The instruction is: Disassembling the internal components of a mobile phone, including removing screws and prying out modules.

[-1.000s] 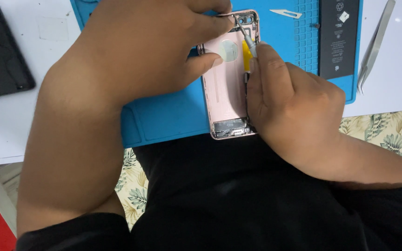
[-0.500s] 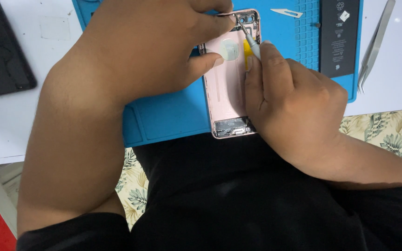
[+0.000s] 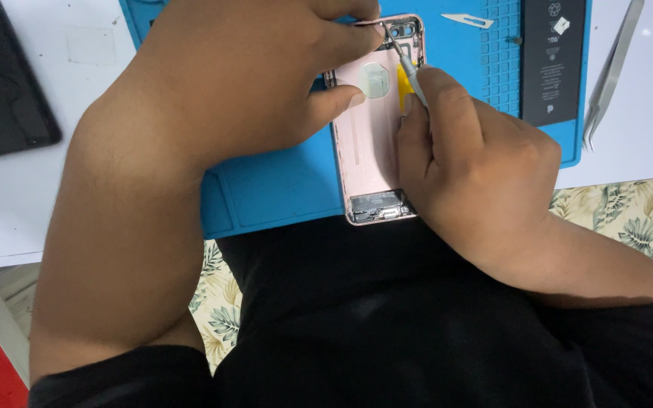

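Far left of the blue rubber work mat point(image 3: 266, 196), a flat black panel point(image 3: 1, 91) lies on the white table. On the mat rests the opened pink metal phone housing point(image 3: 372, 143). The left hand point(image 3: 251, 75) pinches its top-left corner, thumb against its edge. The right hand point(image 3: 478, 174), fingers clamped on a thin metal-tipped tool point(image 3: 406, 64), probes near the housing's camera end. Right of the housing lie a black rectangular battery point(image 3: 553, 60) and steel tweezers point(image 3: 614, 68).
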